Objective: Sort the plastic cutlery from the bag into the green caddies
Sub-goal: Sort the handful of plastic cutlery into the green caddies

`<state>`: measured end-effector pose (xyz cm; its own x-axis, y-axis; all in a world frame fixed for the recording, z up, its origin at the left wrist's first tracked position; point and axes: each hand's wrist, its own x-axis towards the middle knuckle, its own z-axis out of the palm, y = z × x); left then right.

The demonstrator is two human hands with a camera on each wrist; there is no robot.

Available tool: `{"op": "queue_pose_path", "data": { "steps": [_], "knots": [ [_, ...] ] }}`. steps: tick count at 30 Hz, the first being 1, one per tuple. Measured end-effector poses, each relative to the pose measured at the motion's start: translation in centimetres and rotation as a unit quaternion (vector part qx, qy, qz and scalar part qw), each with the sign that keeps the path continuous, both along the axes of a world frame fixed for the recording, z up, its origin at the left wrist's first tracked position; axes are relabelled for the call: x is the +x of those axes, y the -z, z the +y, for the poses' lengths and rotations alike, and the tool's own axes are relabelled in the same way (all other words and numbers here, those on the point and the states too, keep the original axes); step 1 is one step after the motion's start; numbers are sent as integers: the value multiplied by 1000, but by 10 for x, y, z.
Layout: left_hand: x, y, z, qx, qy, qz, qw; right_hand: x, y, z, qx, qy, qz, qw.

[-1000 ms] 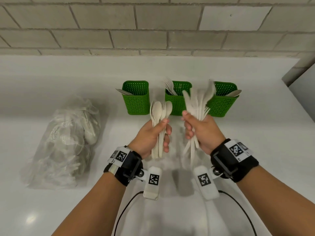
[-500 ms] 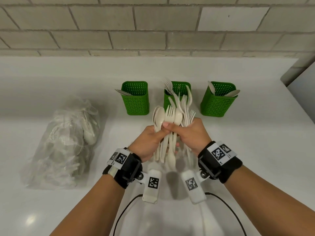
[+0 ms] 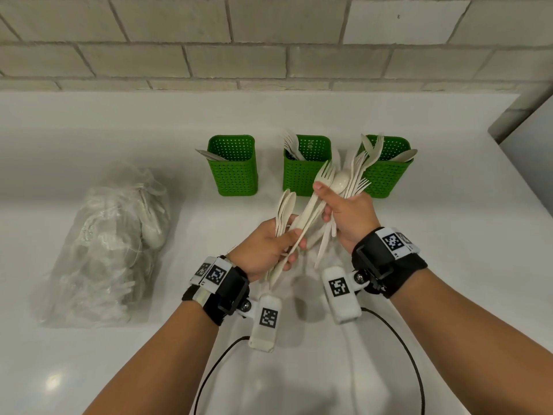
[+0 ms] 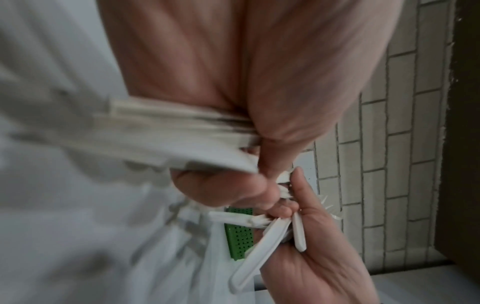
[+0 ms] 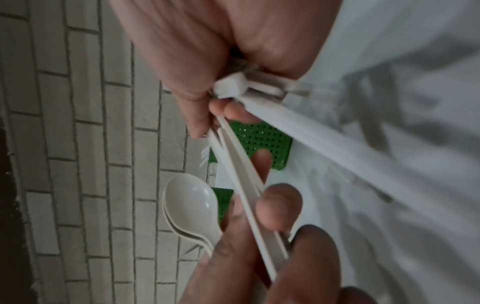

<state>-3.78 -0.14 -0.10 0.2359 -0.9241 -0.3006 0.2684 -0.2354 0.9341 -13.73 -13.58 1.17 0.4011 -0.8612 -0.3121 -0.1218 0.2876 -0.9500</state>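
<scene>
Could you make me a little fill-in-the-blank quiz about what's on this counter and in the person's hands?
1. The number of green caddies in a row near the wall is ____.
2. The cutlery bunched in the left hand is all ____.
3. The clear bag lies on the ____ side of the counter.
4. The caddy with fork tines sticking out is the ____ one.

Missing words: three; spoons; left; middle
</scene>
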Motion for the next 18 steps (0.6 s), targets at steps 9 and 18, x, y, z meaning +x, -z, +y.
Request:
{"op": "queue_pose_path", "data": {
  "steps": [9, 18],
  "knots": [
    [9, 1, 4, 69, 11, 1, 998, -8, -33, -17, 31, 15, -201, 979],
    [16, -13, 0, 77, 11, 55, 995, -21, -13, 5, -470, -378, 196, 773]
  ]
}}
